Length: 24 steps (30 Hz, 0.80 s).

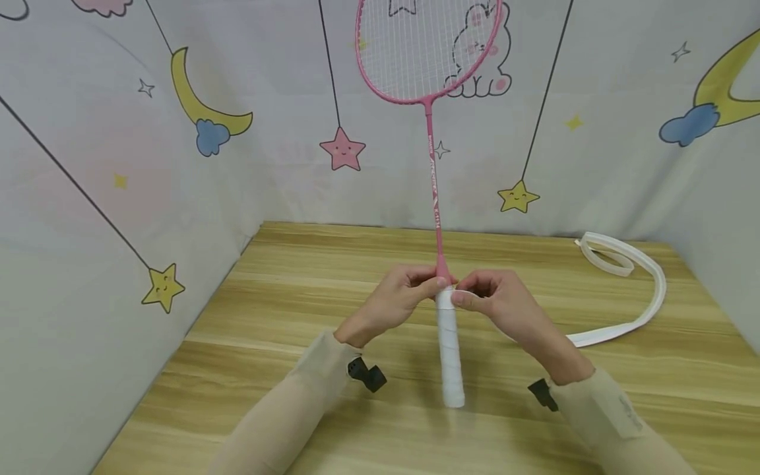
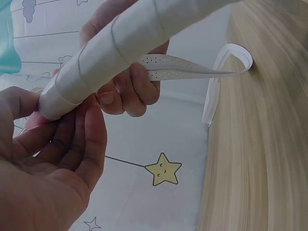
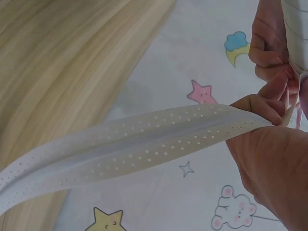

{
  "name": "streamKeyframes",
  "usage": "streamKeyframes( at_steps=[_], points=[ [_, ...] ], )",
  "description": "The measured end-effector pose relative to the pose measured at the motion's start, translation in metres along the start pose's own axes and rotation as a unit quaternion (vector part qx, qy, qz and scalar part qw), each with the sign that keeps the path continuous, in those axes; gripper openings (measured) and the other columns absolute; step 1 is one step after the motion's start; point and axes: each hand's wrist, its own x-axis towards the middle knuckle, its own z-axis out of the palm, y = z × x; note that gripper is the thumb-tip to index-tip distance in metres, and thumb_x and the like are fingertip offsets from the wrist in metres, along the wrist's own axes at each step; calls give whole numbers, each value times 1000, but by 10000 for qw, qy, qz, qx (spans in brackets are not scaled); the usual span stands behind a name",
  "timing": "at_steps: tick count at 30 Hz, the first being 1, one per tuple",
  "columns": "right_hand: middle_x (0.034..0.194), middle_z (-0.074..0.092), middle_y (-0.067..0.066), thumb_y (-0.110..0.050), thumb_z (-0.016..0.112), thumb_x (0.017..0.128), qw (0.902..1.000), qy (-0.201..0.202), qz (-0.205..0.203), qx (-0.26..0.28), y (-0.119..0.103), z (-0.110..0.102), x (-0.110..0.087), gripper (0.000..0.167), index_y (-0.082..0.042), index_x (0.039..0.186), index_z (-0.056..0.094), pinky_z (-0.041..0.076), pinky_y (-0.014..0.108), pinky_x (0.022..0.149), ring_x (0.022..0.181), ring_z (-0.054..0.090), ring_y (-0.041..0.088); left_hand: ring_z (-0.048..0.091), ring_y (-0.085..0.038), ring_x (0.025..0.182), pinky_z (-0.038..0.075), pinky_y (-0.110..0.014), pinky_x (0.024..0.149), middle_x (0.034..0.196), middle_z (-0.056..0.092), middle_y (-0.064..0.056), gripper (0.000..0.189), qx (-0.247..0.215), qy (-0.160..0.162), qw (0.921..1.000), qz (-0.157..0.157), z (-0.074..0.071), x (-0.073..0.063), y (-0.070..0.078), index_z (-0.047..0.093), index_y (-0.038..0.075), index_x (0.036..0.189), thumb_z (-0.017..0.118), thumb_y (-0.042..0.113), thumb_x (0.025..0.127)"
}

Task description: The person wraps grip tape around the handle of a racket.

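Note:
A pink badminton racket [image 1: 434,178] stands head-up and away from me, its handle [image 1: 450,356] wrapped in white tape. At the top of the handle, my left hand [image 1: 394,298] grips it between thumb and fingers. Close by on the other side, my right hand [image 1: 505,305] pinches a white perforated grip tape [image 3: 144,137] against the handle's upper end. From the right hand the loose tape trails right and curls on the table. In the left wrist view, the left fingers [image 2: 91,139] curl about the handle end where the pink cone begins.
The wood-grain table [image 1: 285,277] lies under both arms. White curtains [image 1: 285,99] printed with stars, moons and a bear hang behind and at the sides. The tape's far end coils near the table's back right corner. Black devices [image 1: 367,375] sit at both wrists.

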Motion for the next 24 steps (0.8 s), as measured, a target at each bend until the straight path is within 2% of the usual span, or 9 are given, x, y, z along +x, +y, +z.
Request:
streamKeyframes(
  at_steps=[4, 8, 12, 17, 21, 24],
  points=[
    [100, 77, -8, -32, 80, 101, 10000, -67, 23, 66, 2, -1, 0, 33, -3, 117, 79, 53, 35, 95, 101, 64, 15, 66, -7, 107, 55, -28, 99, 134, 69, -30, 34, -285, -234, 9993, -17, 0, -1, 3, 65, -7, 141, 51, 11, 116],
    [106, 81, -6, -31, 77, 103, 9998, -134, -42, 123, 3, -1, -1, 35, -3, 124, 80, 54, 36, 100, 106, 68, 13, 64, -9, 107, 53, -32, 102, 134, 67, -27, 35, -410, -283, 9987, -113, -1, -1, 5, 60, -5, 146, 49, 10, 116],
    [102, 82, -7, -31, 77, 104, 9997, 9, -29, 239, 3, 3, -2, 33, -2, 119, 81, 55, 35, 102, 107, 69, 13, 61, -11, 103, 52, -36, 100, 124, 68, -14, 32, -482, -216, 9984, -194, -2, -1, 6, 60, -7, 141, 47, 8, 116],
    [92, 81, -8, -27, 78, 103, 9992, 258, -67, 305, 1, 7, -3, 27, 0, 110, 82, 56, 36, 100, 102, 70, 16, 59, -12, 99, 50, -28, 92, 111, 64, 3, 25, -532, -240, 9982, -100, -3, 0, 6, 61, -8, 130, 46, 6, 116],
    [89, 79, -11, -21, 75, 105, 9991, 102, -135, 389, 1, 6, -3, 26, 3, 109, 82, 54, 35, 97, 100, 69, 13, 59, -12, 97, 50, -27, 90, 108, 64, 6, 24, -654, -394, 9971, -25, -4, -1, 7, 58, -14, 125, 45, 3, 115],
    [89, 78, -15, -19, 73, 106, 9979, -122, -147, 616, 3, 4, -2, 23, 2, 108, 82, 55, 32, 93, 98, 67, 11, 62, -10, 101, 52, -27, 95, 108, 65, 6, 25, -775, -464, 9959, -96, -4, -1, 7, 57, -17, 126, 44, 3, 115]
  ],
)
